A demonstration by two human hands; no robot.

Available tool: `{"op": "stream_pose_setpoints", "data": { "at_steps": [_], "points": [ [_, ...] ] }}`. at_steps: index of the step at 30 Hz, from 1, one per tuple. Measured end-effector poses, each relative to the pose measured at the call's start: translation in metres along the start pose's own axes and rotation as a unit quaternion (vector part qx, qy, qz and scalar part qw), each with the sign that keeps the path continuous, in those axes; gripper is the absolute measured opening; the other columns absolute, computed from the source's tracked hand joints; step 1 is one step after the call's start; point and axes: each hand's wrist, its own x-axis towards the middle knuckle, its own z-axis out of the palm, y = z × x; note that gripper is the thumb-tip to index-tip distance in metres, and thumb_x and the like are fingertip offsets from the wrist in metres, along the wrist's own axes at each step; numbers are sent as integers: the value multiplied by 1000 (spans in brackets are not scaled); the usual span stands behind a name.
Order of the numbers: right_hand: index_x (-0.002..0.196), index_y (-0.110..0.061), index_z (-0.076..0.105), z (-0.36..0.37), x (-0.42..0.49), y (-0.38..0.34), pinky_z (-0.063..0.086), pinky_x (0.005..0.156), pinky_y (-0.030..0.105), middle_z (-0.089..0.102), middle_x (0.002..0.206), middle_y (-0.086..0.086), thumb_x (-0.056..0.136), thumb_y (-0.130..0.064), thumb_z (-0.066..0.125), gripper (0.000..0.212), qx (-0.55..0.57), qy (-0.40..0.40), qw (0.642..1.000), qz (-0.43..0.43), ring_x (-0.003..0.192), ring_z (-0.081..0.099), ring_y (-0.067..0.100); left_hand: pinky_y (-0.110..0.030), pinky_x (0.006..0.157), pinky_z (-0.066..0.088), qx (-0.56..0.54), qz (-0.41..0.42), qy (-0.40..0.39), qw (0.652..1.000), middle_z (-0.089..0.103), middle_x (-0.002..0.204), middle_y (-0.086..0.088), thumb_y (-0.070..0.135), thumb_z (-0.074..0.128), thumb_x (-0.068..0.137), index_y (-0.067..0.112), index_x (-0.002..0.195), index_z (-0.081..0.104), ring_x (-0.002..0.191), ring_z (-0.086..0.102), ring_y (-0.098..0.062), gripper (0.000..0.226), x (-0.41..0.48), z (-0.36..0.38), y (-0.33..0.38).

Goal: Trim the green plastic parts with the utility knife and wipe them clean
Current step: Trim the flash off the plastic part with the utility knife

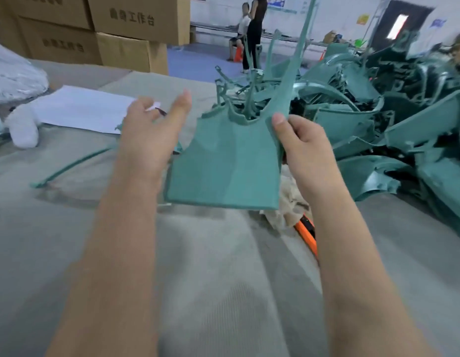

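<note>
My right hand (303, 148) grips the right edge of a flat green plastic part (223, 163) and holds it above the grey cloth, thumb on its upper face. A long thin arm of the part rises toward the top of the view. My left hand (151, 132) hovers just left of the part with fingers straight, not touching it. An orange utility knife (307, 234) lies on the cloth under my right forearm, partly hidden. A crumpled beige wiping rag (288, 202) lies below the part.
A large heap of green plastic parts (378, 112) fills the right side. A thin green strip (69, 166) lies at left. White paper (82, 109), a white wad (22, 130), cardboard boxes (107, 29) and two people (249, 29) are behind.
</note>
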Motion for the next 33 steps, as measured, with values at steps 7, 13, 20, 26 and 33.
{"op": "stream_pose_setpoints", "data": {
  "at_steps": [7, 13, 20, 26, 33],
  "points": [
    [88, -4, 69, -16, -35, 31, 38, 51, 18, 63, 59, 2, 104, -38, 41, 47, 85, -14, 979, 182, 51, 52, 11, -22, 61, 48, 22, -38, -228, 973, 71, 82, -4, 36, 68, 86, 9, 85, 68, 68, 65, -15, 27, -27, 38, -53],
    [148, -6, 31, -38, -34, 55, 58, 59, 24, 72, 92, 13, 99, -1, 21, 50, 120, 92, 960, 236, 69, 70, 11, -23, 61, 56, -188, -118, -168, 960, 75, 80, 4, 27, 62, 92, 16, 92, 68, 69, 70, -9, 12, -15, 41, -64],
    [153, -19, 25, -47, -35, 63, 26, 116, 42, 9, 162, 10, 98, -20, 51, 60, -223, 20, 957, 186, 144, 25, 32, -14, 43, 45, -364, -200, -205, 886, 69, 60, 6, 29, 47, 98, 17, 72, 72, 44, 61, -4, 38, -18, 35, -63],
    [145, -25, 37, -51, -44, 53, 41, 104, 47, 49, 139, 7, 72, -62, 72, 89, -336, -112, 899, 259, 128, 44, 31, -13, 43, 45, -349, -232, -194, 887, 68, 57, 8, 29, 54, 96, 18, 55, 74, 44, 61, -3, 47, -20, 36, -60],
    [103, -17, 64, -16, -28, 57, 39, 74, 30, 63, 105, 7, 93, -25, 55, 15, -325, 20, 933, 153, 92, 51, 26, -12, 43, 44, -398, -249, -185, 864, 67, 57, 9, 30, 55, 96, 20, 69, 69, 45, 61, -2, 31, -25, 32, -50]
  ]
}}
